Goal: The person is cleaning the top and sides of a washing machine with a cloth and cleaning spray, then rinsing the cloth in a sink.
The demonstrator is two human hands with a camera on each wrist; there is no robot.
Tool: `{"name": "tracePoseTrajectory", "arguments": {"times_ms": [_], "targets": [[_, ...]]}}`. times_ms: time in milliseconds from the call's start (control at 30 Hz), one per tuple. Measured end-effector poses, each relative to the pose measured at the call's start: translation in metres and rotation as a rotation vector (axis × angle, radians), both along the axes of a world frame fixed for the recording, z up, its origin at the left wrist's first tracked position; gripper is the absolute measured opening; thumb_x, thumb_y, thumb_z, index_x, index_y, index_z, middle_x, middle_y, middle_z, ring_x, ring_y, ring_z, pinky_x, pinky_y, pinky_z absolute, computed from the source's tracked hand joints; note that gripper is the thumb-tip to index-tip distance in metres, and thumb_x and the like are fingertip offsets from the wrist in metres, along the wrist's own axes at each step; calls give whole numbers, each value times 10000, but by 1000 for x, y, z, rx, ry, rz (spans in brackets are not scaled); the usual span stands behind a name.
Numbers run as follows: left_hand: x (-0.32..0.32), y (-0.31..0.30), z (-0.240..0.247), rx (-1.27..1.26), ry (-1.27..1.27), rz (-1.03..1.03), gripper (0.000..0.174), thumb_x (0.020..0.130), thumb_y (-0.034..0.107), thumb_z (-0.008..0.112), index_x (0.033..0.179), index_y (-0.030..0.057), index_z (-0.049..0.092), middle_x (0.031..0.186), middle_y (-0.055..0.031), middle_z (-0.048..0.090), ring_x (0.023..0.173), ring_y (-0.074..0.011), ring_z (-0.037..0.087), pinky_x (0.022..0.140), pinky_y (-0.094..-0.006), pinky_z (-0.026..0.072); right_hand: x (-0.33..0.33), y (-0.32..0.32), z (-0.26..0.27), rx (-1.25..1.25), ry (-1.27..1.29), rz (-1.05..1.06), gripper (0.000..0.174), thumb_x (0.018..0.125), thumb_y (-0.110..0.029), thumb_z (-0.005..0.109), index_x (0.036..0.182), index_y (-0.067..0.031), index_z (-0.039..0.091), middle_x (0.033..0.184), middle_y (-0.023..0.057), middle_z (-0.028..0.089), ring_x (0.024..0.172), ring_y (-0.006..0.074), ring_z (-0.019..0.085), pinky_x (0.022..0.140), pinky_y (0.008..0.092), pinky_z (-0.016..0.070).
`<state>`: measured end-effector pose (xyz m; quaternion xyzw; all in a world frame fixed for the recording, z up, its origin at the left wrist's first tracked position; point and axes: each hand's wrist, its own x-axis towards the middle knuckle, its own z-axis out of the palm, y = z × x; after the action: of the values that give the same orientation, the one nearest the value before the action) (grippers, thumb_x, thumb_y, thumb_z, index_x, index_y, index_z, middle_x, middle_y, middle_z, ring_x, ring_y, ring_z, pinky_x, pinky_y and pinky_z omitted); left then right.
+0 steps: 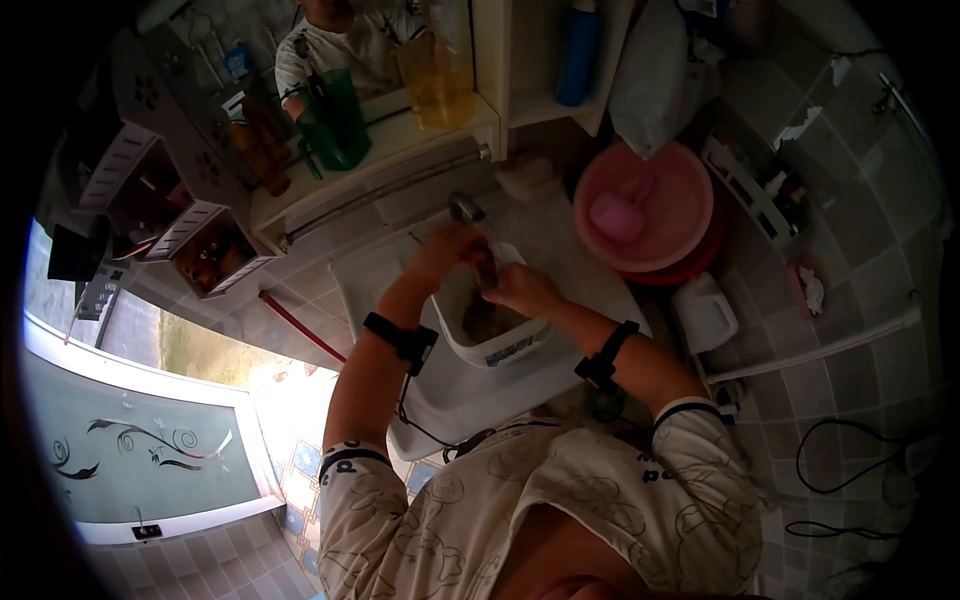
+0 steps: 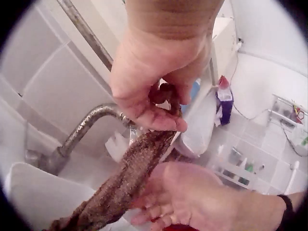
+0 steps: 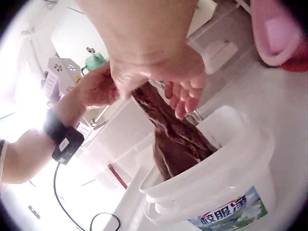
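A dark reddish-brown cloth (image 3: pixel 175 137), bunched into a long twisted strip, hangs down into a white plastic bucket (image 3: pixel 236 166) with a printed label. My left hand (image 2: pixel 156 79) pinches its upper end between thumb and curled fingers, above the bucket. Alongside the cloth is my right hand (image 2: pixel 192 195), palm turned up and fingers loosely extended, its fingertips right at the cloth's edge. In the head view both hands overlap the bucket's far part, and the cloth's lower end lies inside the bucket.
The bucket stands in a white sink (image 1: pixel 430 395) below a metal tap (image 1: pixel 465 207). To the right are a pink basin (image 1: pixel 645 250) holding a pink scoop and a white jug (image 1: pixel 705 312). A shelf with a green pitcher (image 1: pixel 340 130) runs behind the sink.
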<state>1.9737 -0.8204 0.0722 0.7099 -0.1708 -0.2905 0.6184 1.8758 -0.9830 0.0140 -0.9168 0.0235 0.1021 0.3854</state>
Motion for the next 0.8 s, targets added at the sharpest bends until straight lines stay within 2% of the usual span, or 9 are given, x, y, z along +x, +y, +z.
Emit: {"name": "tracePoseTrajectory", "arguments": {"times_ms": [133,233,333,400,533,633,700,733,800], "targets": [[-1,13,28,-128,16,90,285,849,316,564,943,48,574,804,-56,611,693,-131,595,602,-237,451,0,-10,-52,154,-108,-37,413,704,-392,665,935,-58,586,901,130,613,826,267,596,679,365,447],[-10,13,42,-234,134,76,283,847,318,568,947,54,580,826,-49,605,697,-121,589,608,-233,447,0,5,-16,6,-120,-33,453,690,-409,680,967,-62,587,930,117,615,848,256,598,691,362,452],[-15,9,47,-227,87,-11,278,847,314,571,957,59,582,835,-38,598,707,-116,586,624,-239,450,0,23,4,280,-393,-110,386,752,-373,613,1002,-79,585,911,139,617,850,297,594,702,392,454],[-11,12,45,-147,22,23,272,844,303,573,959,57,582,832,-33,596,719,-118,580,634,-242,453,5,25,8,91,-240,-177,301,810,-311,514,1014,-102,587,894,163,615,853,348,578,726,419,448],[1,28,38,14,-166,181,285,849,308,566,950,42,558,825,-45,599,712,-122,559,651,-231,456,-3,12,6,15,-234,-139,302,845,-270,443,978,-46,594,838,185,604,826,306,582,715,377,440],[13,47,21,-137,30,311,305,839,332,571,934,42,554,811,-37,578,708,-119,543,616,-217,441,-4,-12,-4,-50,-216,-112,284,828,-214,453,990,-23,588,844,160,616,833,279,592,733,346,443],[25,59,7,-75,21,404,326,828,328,582,957,30,555,834,-62,586,733,-130,553,630,-233,447,6,-30,-21,398,-366,-179,238,781,-132,435,891,-3,603,829,164,620,793,301,596,690,368,451],[31,64,0,-13,12,495,350,817,325,594,980,17,556,857,-87,594,757,-141,563,643,-248,452,8,-37,-22,396,-366,-181,238,781,-132,435,891,-3,603,829,164,620,793,301,596,690,368,451],[42,71,-9,56,13,466,379,809,334,602,997,9,551,863,-104,587,770,-163,565,665,-268,460,7,-42,1,861,-197,-299,205,751,-74,422,815,18,593,771,116,600,753,223,586,663,310,444]]}}
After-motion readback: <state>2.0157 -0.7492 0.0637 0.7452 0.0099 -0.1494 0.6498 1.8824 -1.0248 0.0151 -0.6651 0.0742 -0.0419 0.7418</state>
